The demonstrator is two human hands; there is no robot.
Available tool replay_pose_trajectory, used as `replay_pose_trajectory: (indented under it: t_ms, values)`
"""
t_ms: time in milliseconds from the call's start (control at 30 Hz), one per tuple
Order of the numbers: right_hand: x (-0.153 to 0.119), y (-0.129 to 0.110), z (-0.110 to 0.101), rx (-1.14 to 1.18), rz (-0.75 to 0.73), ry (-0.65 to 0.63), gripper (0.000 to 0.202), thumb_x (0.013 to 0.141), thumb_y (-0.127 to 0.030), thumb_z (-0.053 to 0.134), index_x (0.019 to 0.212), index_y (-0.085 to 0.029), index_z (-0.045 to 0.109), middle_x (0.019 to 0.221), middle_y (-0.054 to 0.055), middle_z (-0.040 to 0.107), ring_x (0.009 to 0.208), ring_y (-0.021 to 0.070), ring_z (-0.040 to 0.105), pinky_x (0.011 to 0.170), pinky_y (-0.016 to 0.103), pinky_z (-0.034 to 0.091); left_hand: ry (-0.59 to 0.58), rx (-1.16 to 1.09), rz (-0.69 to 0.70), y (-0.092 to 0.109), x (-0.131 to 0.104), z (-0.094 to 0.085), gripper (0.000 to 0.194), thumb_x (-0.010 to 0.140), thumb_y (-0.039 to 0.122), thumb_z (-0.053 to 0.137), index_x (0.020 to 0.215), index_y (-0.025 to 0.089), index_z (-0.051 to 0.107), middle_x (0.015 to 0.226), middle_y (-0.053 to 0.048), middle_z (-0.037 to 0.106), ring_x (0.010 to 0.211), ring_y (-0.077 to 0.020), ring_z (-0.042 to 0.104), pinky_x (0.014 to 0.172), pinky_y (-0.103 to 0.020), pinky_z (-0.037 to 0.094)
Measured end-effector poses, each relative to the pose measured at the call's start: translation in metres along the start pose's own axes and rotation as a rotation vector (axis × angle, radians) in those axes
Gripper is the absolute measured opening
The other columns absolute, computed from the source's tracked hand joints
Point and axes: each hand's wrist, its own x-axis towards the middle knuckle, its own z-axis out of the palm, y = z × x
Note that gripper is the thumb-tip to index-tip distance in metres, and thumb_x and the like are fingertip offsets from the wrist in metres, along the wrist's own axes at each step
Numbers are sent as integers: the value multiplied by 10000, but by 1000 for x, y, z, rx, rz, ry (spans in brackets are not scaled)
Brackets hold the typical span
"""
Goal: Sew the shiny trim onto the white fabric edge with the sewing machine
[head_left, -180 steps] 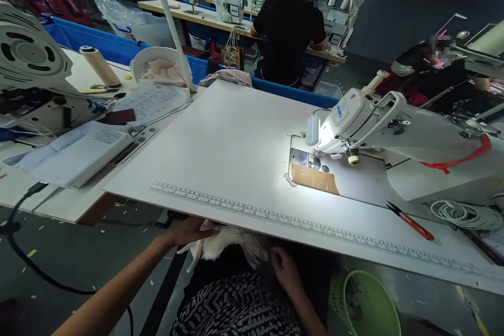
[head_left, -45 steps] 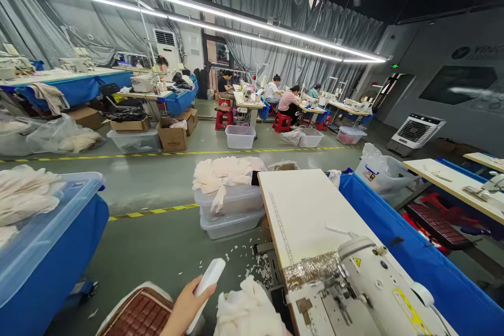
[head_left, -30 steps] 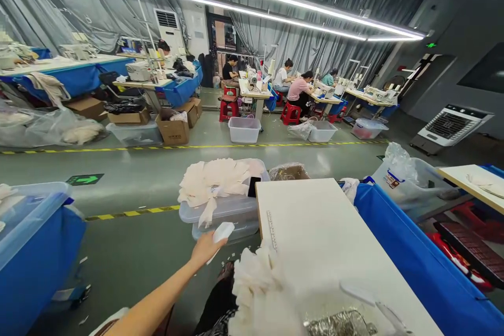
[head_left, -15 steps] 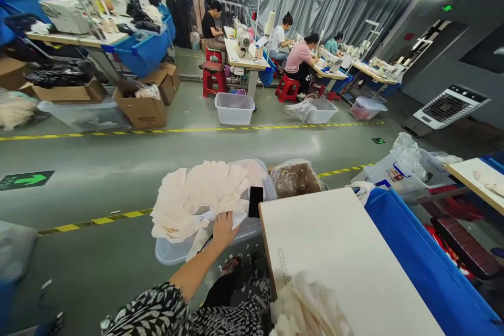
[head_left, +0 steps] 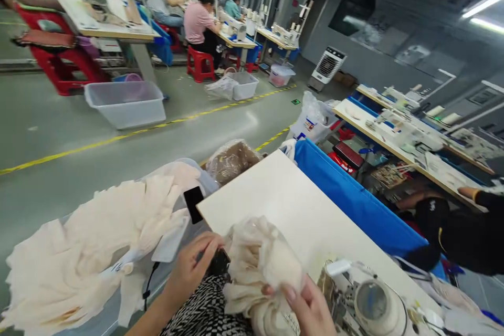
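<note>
My right hand [head_left: 309, 302] is closed on the edge of a bunch of cream fabric pieces [head_left: 271, 257], which overhangs the near edge of the white table. Just left of that bunch is my left hand [head_left: 197, 265], its fingers curled in; whatever is in them, if anything, is hidden. A small dark object [head_left: 219, 262] shows beside its fingertips. Left of my left hand, a spread pile of cream fabric pieces [head_left: 118, 220] lies on a clear plastic tub [head_left: 207, 181]. A black phone [head_left: 193, 203] rests at the tub's right side, against the table corner.
The white tabletop [head_left: 271, 189] carries a sewing machine [head_left: 370, 299] at lower right. Along its far side hangs a blue cloth trough [head_left: 346, 199]. A plastic-wrapped brown bundle [head_left: 232, 160] stands behind the table. Other people work at machines; one person's hand [head_left: 468, 194] shows at far right.
My view has turned right and down. My left hand has left the fabric pile and moved right, near the fabric bunch. My right hand has come into view, gripping that bunch.
</note>
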Motion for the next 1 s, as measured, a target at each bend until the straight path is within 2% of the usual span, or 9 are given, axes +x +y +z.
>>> replay_pose_trajectory:
  t_ms: [100,167,267,367,467,600,700,800,1000]
  values:
    - [5,-14,1,163,-54,-107,555,782,-587,753,1120,-151,687,853,85,756,821,253,699,777,342,519,-287,-234,135,62,2,14,494,1007,528,376,1044,198,742,1120,-108,698,1073,-252,618,976,-352,482]
    - [4,-20,-6,204,-78,-172,492,806,-531,761,1106,-148,688,856,83,755,740,227,697,696,315,514,-520,-408,57,87,6,31,509,998,571,393,1008,187,727,1029,-94,701,982,-229,617,960,-348,470]
    - [-2,-17,-20,240,-129,-225,432,833,-502,750,1068,-144,693,833,81,749,710,217,695,669,317,510,-851,-813,-203,99,12,64,665,929,736,372,908,148,682,778,-55,647,760,-186,589,839,-335,482]
    - [-7,-5,-32,234,-132,-237,433,844,-531,731,1036,-146,682,795,83,743,737,229,698,664,325,511,-948,-1089,-479,92,19,100,838,842,862,302,937,117,674,643,-48,623,531,-152,520,630,-301,461]
    - [-11,7,-38,174,-112,-231,525,835,-584,718,1106,-141,644,831,95,746,748,230,703,680,334,526,-962,-1149,-702,86,28,130,822,835,835,378,985,82,672,820,-122,718,553,-170,588,600,-287,468]
    - [-18,21,-42,66,-108,-280,575,805,-683,683,1010,-149,624,848,103,730,711,211,689,705,348,542,-1022,-1232,-774,94,40,149,779,774,762,561,1022,31,664,917,-184,739,831,-269,707,833,-342,524]
    - [-22,31,-43,83,-93,-344,604,784,-710,679,1004,-152,612,814,82,711,692,197,674,700,343,538,-877,-1252,-766,107,51,151,623,859,564,588,1145,11,624,1017,-224,733,858,-275,727,852,-379,544]
    - [-20,40,-43,161,-76,-295,676,732,-742,698,1041,-148,608,772,66,701,643,189,657,657,337,534,-656,-1144,-878,116,65,156,399,884,319,614,1157,27,606,1036,-226,733,800,-251,741,804,-375,579]
    - [-6,32,-43,137,-124,-176,504,803,-641,692,953,-166,619,745,49,693,653,189,644,659,330,520,-486,-1048,-897,118,105,185,279,853,141,659,1126,131,600,899,-71,764,741,-161,740,729,-236,588]
